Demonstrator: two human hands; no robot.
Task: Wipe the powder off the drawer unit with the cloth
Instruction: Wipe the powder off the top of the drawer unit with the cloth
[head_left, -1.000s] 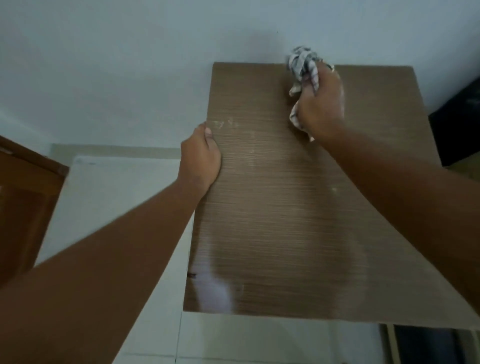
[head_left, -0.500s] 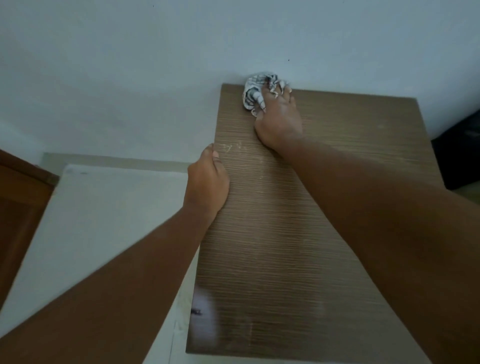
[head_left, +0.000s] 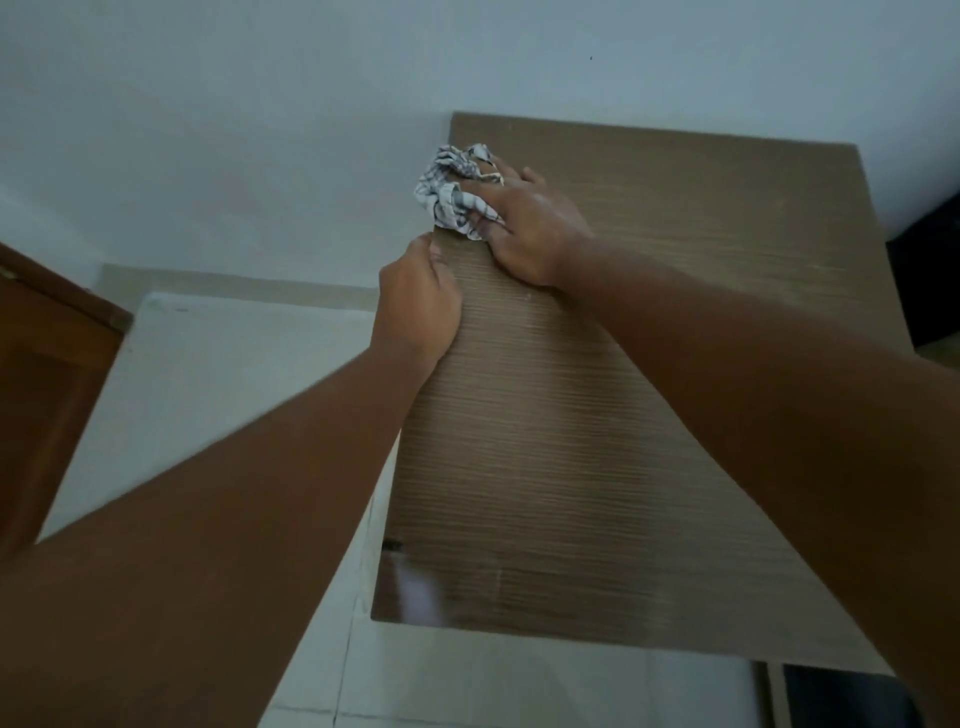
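From the head camera, the right hand (head_left: 530, 228) presses a crumpled striped cloth (head_left: 452, 195) onto the brown wood-grain top of the drawer unit (head_left: 597, 415), near its far left corner, fingers closed around the bunched fabric. The cloth sticks out beyond the fingertips, partly over the left edge. The left hand (head_left: 418, 306), just beside it and nearer the camera, curls over that left edge, gripping it. A pale wall (head_left: 260, 130) stands behind.

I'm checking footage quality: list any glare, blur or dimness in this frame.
Head view: dim overall, with the forearms dark; a pale sheen of glare on the unit top near its front left corner; wide-angle bending of the unit's edges; the cloth under the right hand is fairly sharp.
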